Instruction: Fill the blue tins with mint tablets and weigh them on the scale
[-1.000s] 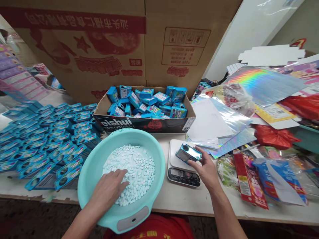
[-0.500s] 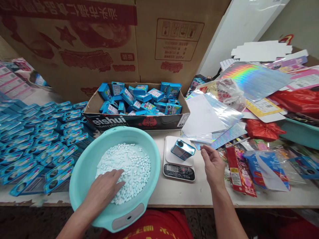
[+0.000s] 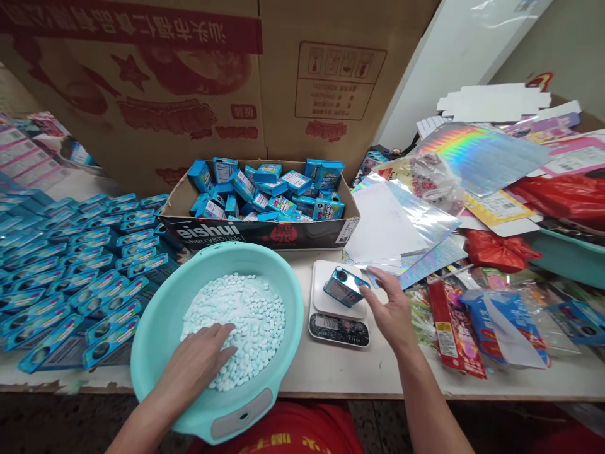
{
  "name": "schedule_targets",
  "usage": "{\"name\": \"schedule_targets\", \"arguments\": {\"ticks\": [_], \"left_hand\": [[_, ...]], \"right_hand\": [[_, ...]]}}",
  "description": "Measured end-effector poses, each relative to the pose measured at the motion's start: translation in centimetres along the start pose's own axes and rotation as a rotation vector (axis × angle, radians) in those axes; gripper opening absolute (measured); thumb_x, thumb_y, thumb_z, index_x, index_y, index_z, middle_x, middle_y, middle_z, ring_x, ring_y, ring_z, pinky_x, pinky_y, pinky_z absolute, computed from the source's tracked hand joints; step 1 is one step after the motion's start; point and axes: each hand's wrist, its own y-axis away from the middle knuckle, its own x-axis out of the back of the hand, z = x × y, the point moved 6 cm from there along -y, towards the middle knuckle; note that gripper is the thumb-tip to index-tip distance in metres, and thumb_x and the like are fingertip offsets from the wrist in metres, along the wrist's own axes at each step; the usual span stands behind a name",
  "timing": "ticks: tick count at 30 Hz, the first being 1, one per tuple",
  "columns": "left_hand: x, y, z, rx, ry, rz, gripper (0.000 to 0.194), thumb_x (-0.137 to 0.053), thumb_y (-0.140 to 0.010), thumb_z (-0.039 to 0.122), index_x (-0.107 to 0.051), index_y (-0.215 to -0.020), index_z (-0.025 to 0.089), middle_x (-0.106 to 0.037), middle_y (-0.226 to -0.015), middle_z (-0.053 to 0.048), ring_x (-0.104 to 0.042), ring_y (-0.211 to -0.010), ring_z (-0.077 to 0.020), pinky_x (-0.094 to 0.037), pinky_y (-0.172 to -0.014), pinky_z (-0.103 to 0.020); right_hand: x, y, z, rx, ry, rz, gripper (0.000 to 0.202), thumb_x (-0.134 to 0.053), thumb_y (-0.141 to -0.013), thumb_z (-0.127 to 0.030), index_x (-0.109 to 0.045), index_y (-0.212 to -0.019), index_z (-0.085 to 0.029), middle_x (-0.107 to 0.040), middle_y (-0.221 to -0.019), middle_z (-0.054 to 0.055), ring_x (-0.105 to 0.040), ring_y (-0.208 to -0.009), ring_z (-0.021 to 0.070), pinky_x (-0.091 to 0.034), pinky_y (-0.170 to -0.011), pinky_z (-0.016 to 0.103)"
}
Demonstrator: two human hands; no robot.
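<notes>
My left hand [image 3: 201,356] rests on the heap of small pale-blue tablets [image 3: 246,328] inside a turquoise basin [image 3: 158,337]. Its fingers lie stretched out over the tablets, the thumb apart, and the fingertips are partly hidden. A small blue box [image 3: 343,287] with a round dark opening on top lies tilted on the white kitchen scale [image 3: 321,304], which has a lit display. Beside that box is my right hand [image 3: 392,312], thumb and fingers spread; the thumb tip is at the box's right end, and whether it touches I cannot tell.
Behind the basin stands a cardboard tray [image 3: 302,234] piled with blue boxes. Rows of upright blue boxes [image 3: 108,271] fill the left side. A tall carton [image 3: 283,82] closes off the back. Shiny sheets [image 3: 425,214], a red wrapper [image 3: 456,334] and plastic bags [image 3: 503,328] cover the right.
My right hand has moved left and slightly up, from beside the scale to the end of the blue box, its fingers spreading. The left hand stays on the tablets.
</notes>
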Motion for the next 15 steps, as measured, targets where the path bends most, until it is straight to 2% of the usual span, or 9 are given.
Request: {"name": "schedule_targets", "arguments": {"ticks": [5, 9, 15], "left_hand": [[-0.1, 0.0, 0.1, -0.008, 0.005, -0.001, 0.04, -0.034, -0.09, 0.032, -0.057, -0.12, 0.02, -0.061, -0.114, -0.014, -0.058, -0.1, -0.0313, -0.041, -0.082, -0.043], [0.2, 0.1, 0.2, -0.004, -0.005, -0.011, 0.04, -0.035, -0.091, 0.032, -0.055, -0.122, 0.019, -0.06, -0.115, -0.013, -0.057, -0.102, -0.031, -0.042, -0.083, -0.043], [0.6, 0.1, 0.6, -0.001, -0.006, -0.041, 0.039, -0.035, -0.091, 0.03, -0.055, -0.122, 0.018, -0.06, -0.116, -0.013, -0.056, -0.104, -0.0312, -0.041, -0.086, -0.044]], "right_hand": [[-2.4, -1.2, -2.2, 0.24, 0.16, -0.172, 0.049, -0.066, -0.078, -0.045, -0.058, -0.121, -0.026, -0.055, -0.127, 0.01, -0.047, -0.12, 0.0278, -0.038, -0.101, 0.05], [-3.6, -1.2, -2.4, 0.339, 0.211, -0.268, 0.04, -0.062, -0.082, -0.042, -0.059, -0.118, -0.026, -0.061, -0.123, 0.007, -0.045, -0.124, 0.0293, -0.039, -0.1, 0.052], [-2.3, -0.6, -2.5, 0.378, 0.207, -0.163, 0.021, -0.063, -0.083, -0.035, -0.065, -0.1, -0.023, -0.066, -0.111, 0.009, -0.054, -0.114, 0.0279, -0.045, -0.094, 0.05]]}}
